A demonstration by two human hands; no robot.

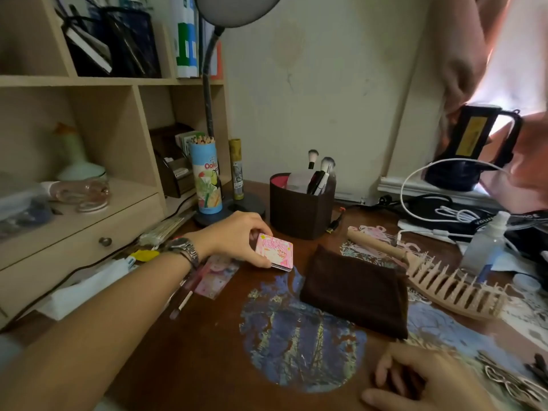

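Note:
My left hand (pixel 237 237), a watch on its wrist, reaches across the desk and grips a small pink square compact (pixel 275 252) by its left edge, thumb below and fingers above. The compact lies flat on the brown desk (pixel 207 336). Right of it sits a folded dark brown cloth (pixel 355 289). My right hand (pixel 427 381) rests on the desk at the lower right with fingers loosely curled and nothing in it.
A brown holder (pixel 299 209) with makeup brushes stands behind the compact. A wide-tooth wooden comb (pixel 444 280) lies to the right, near a spray bottle (pixel 486 244) and cables. A pencil tube (pixel 206 179), lamp base and shelf unit (pixel 118 143) fill the left.

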